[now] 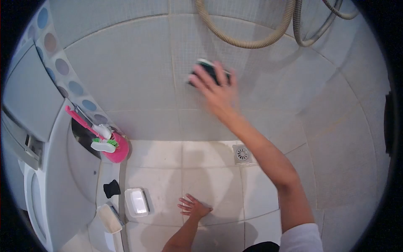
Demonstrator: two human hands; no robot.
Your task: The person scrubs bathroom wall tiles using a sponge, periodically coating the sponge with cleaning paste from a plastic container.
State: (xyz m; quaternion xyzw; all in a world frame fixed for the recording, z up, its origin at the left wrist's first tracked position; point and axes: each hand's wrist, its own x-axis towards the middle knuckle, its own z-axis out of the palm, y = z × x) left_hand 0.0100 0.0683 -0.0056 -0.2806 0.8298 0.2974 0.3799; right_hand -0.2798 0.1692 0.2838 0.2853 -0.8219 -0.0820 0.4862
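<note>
Sleeve (301, 238) nearest, right hand (218, 93) holds pad (210, 70) amid open tile (134, 80).

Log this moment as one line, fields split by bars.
right hand: blurred, holding dark pad at tiled wall | left hand: spread open near floor, contact unclear | white tub: on floor

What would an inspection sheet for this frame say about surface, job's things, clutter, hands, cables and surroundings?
Surface: grey tiled wall; pale tiled floor below.
Job's things: dark pad at the wall, partly hidden by fingers.
Clutter: pink holder with brushes; white tub; second tub; small black item.
Hands: right hand over the pad, blurred; left hand empty, fingers spread, floor contact unclear.
Cables: nothing seen; ribbed hose loops at the wall.
Surroundings: floor drain; white fixture at the picture's left.
</note>
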